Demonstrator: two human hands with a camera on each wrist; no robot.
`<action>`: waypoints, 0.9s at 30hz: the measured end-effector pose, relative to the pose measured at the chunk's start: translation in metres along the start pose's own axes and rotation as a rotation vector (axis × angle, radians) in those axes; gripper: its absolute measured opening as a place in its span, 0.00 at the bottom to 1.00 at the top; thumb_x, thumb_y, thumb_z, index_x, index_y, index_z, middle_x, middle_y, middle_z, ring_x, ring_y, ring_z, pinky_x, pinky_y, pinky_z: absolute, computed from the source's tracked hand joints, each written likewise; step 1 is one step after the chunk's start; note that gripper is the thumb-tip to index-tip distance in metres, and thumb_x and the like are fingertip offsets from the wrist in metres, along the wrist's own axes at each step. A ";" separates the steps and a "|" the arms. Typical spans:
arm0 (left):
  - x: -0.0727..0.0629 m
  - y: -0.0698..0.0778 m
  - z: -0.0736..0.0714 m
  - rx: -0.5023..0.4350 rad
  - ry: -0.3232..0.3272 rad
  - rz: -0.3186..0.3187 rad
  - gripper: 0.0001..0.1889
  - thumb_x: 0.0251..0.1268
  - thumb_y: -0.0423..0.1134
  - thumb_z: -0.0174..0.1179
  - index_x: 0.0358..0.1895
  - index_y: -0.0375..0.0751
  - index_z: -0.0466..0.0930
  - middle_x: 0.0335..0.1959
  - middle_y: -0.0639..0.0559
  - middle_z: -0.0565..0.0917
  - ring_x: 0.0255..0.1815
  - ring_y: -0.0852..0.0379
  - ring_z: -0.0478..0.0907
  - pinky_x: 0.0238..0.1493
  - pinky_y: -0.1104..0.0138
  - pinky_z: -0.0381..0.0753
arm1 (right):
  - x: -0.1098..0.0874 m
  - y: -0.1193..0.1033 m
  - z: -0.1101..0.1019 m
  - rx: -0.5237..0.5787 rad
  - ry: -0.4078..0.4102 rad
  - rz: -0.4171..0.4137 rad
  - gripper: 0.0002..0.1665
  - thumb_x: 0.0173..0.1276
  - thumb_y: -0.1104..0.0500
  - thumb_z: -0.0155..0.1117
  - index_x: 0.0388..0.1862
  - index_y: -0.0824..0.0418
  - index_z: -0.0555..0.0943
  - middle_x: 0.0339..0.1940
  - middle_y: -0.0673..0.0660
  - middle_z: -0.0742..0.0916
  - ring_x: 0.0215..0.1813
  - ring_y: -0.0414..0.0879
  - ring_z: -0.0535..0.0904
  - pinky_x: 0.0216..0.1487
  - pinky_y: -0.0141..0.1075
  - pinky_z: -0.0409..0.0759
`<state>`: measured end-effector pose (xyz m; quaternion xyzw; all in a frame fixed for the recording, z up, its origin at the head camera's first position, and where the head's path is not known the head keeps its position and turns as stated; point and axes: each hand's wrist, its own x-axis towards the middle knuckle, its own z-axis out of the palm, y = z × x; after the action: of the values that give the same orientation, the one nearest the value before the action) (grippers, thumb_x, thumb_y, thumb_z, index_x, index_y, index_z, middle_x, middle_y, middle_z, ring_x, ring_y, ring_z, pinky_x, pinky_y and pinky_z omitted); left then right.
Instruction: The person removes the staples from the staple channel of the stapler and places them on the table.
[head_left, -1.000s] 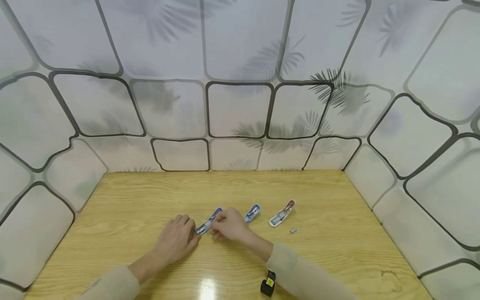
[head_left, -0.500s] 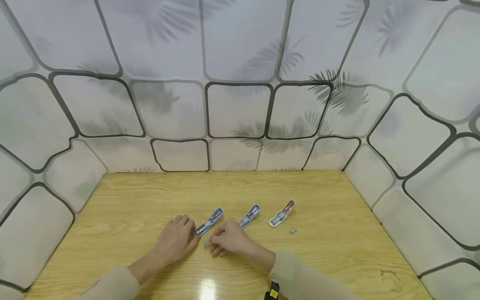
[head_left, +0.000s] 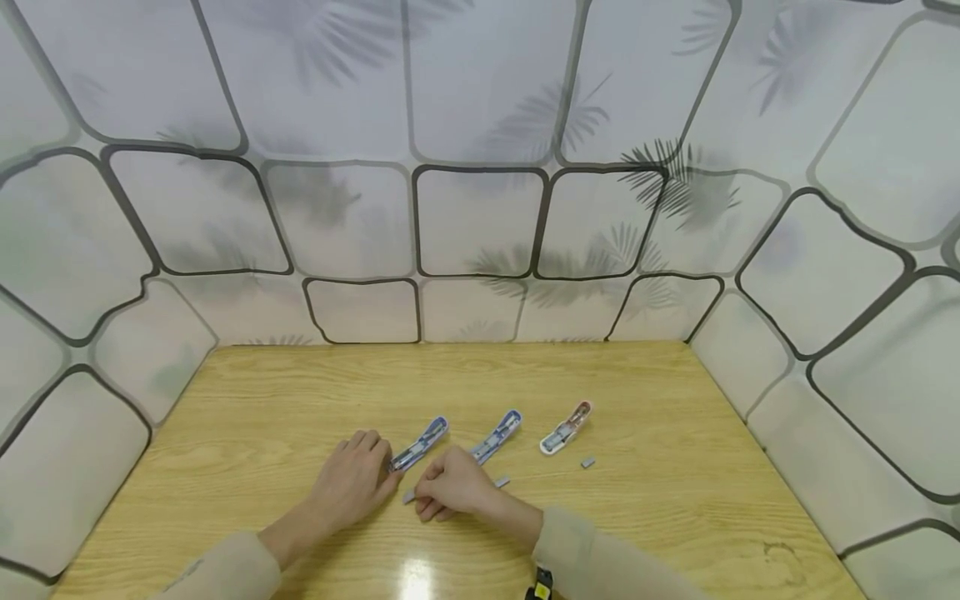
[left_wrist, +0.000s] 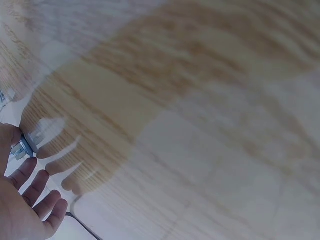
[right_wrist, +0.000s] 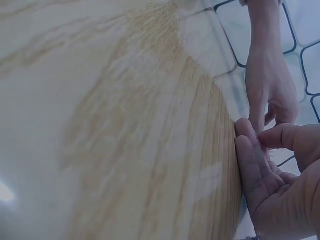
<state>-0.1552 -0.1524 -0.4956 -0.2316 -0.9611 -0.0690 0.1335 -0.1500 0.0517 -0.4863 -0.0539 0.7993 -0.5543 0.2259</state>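
Observation:
Three opened staplers lie slanted on the wooden table. My left hand [head_left: 358,479] holds the near end of the leftmost blue stapler [head_left: 420,443]; in the left wrist view that stapler's end [left_wrist: 22,147] shows between thumb and index finger. My right hand [head_left: 453,483] is low over the table, its fingertips pinching a small grey strip of staples [head_left: 408,497]. In the right wrist view my right hand [right_wrist: 280,175] has thumb and index finger close together, but the strip is hidden there. Behind the right hand lies the second blue stapler [head_left: 498,435], its near end partly covered.
A red and white stapler [head_left: 566,427] lies to the right, a short grey staple strip [head_left: 588,462] beside it. Another grey strip [head_left: 502,481] lies just behind my right wrist. Patterned panels [head_left: 480,308] border the table [head_left: 675,517] at back and sides.
My right hand has moved from over the left stapler down toward the table's front, carrying the grey staple strip. The left hand has stayed on its stapler.

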 end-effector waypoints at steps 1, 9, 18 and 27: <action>0.000 0.000 0.000 -0.002 0.001 -0.001 0.15 0.64 0.50 0.74 0.37 0.45 0.81 0.35 0.54 0.79 0.39 0.56 0.76 0.42 0.60 0.82 | 0.000 0.000 0.000 -0.002 -0.001 0.003 0.08 0.68 0.65 0.70 0.28 0.65 0.89 0.23 0.60 0.91 0.25 0.49 0.91 0.24 0.34 0.87; 0.001 0.001 0.000 -0.008 0.006 -0.006 0.15 0.63 0.50 0.74 0.36 0.45 0.81 0.35 0.53 0.79 0.39 0.55 0.77 0.43 0.59 0.83 | -0.001 -0.002 -0.002 0.008 -0.004 -0.001 0.07 0.66 0.65 0.72 0.27 0.66 0.89 0.23 0.61 0.91 0.24 0.48 0.90 0.24 0.33 0.86; 0.002 -0.002 -0.002 -0.037 -0.031 -0.004 0.16 0.66 0.52 0.72 0.39 0.43 0.81 0.36 0.52 0.80 0.40 0.54 0.78 0.46 0.58 0.85 | -0.007 0.000 -0.011 0.023 0.019 -0.038 0.06 0.67 0.61 0.74 0.34 0.65 0.89 0.28 0.60 0.93 0.25 0.46 0.90 0.27 0.34 0.88; -0.002 -0.014 -0.007 -0.141 -0.047 -0.017 0.23 0.67 0.57 0.70 0.48 0.40 0.82 0.45 0.48 0.84 0.48 0.50 0.82 0.54 0.54 0.87 | -0.026 0.008 -0.055 -0.278 0.003 -0.272 0.15 0.72 0.50 0.72 0.48 0.60 0.88 0.39 0.51 0.91 0.34 0.36 0.84 0.35 0.28 0.84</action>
<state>-0.1584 -0.1671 -0.4903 -0.2340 -0.9587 -0.1320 0.0935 -0.1486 0.1107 -0.4697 -0.1913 0.8538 -0.4641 0.1382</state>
